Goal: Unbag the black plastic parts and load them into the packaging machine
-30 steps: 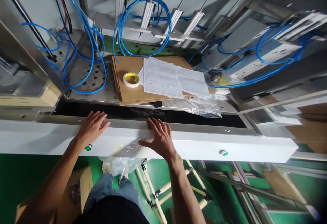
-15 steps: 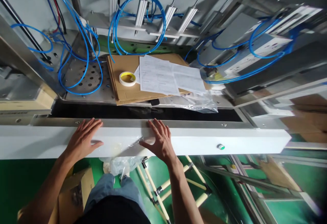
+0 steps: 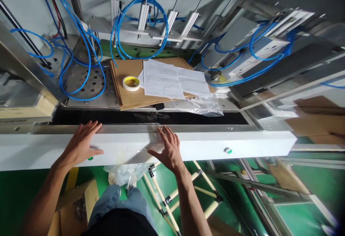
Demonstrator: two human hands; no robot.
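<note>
My left hand (image 3: 81, 143) lies with fingers spread over the steel edge and white front panel (image 3: 199, 143) of a machine. Its thumb points right, just above a green button (image 3: 90, 158). Further right, my right hand (image 3: 170, 149) rests on the same panel, fingers apart and thumb out to the left. Between the hands, clear plastic film (image 3: 134, 139) lies over the panel, and crumpled clear plastic (image 3: 126, 173) hangs below its lower edge. The film reaches the fingers of my right hand; whether it runs under my left hand I cannot tell.
Behind the panel, cardboard sheets (image 3: 126, 101) carry printed papers (image 3: 164, 81) and a tape roll (image 3: 131, 83). Blue hoses (image 3: 88, 74) loop around cylinders (image 3: 143, 16). A second green button (image 3: 228, 151) sits at right. Below stand a tube frame (image 3: 175, 194) and an open carton (image 3: 78, 207).
My left hand has shifted slightly left along the panel, and the green button by its thumb has come into view. My right hand stays nearly in place while the machine shifts left in view.
</note>
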